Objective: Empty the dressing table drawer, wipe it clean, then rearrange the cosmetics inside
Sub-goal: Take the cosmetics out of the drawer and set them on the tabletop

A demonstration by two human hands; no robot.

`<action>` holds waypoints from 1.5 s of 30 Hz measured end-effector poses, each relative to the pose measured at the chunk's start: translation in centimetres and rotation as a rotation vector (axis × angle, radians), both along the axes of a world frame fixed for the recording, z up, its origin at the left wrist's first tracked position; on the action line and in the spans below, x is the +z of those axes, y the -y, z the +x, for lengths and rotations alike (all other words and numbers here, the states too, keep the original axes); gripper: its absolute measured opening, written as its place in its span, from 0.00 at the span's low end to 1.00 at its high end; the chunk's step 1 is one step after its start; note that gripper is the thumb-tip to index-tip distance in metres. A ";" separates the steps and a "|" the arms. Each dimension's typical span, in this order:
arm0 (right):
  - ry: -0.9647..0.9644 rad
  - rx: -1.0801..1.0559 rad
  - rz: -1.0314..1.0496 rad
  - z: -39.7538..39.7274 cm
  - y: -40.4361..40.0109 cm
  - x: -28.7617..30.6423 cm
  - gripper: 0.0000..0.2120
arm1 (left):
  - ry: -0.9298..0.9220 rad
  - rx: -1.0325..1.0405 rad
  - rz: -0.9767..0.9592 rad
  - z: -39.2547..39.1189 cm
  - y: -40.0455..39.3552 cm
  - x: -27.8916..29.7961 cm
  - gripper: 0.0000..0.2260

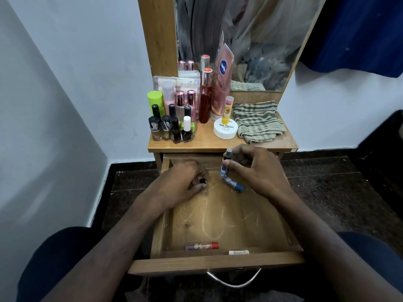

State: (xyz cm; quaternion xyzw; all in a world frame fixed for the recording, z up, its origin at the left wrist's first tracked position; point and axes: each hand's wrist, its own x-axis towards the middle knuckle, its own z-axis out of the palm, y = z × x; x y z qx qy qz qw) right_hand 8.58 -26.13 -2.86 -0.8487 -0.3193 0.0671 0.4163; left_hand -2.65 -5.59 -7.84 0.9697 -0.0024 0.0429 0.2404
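The pulled-out wooden drawer of the dressing table juts toward the person, its front board lowest in view with a curved metal handle hanging below it. Its pale scuffed floor lies mostly bare between the side walls, so there is open room across the middle. The white wall stands close on the left; dark stone floor runs along the right.

The left hand is down at the back left of the drawer, its fingers curled round a small dark-capped item, mostly hidden. The right hand hovers at the back right, thumb and fingers pinching a slim upright tube with a dark cap and blue-white label. Just beneath it a blue-capped patterned stick lies slanted on the drawer floor.

Against the inside of the front board lie a red-capped clear stick and a small white hinged case, apart from each other.

On the table top a tight cluster of nail polish bottles fills the left side, with a tall red bottle and a pink lotion tube behind, a round white nail polish remover tub in the middle, and a folded green checked cloth on the right, below the mirror.
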 end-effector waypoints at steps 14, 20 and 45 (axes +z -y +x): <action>0.468 -0.050 0.169 1.7 -9.1 4.4 0.06 | 0.036 -0.006 -0.042 -0.3 0.2 -0.8 0.11; 0.448 -0.049 0.083 2.6 -10.6 2.6 0.06 | 0.007 0.011 -0.070 -0.3 0.3 -0.6 0.10; 0.148 0.135 -0.119 -0.8 -0.8 -0.7 0.12 | 0.285 0.251 -0.558 0.0 1.9 2.4 0.12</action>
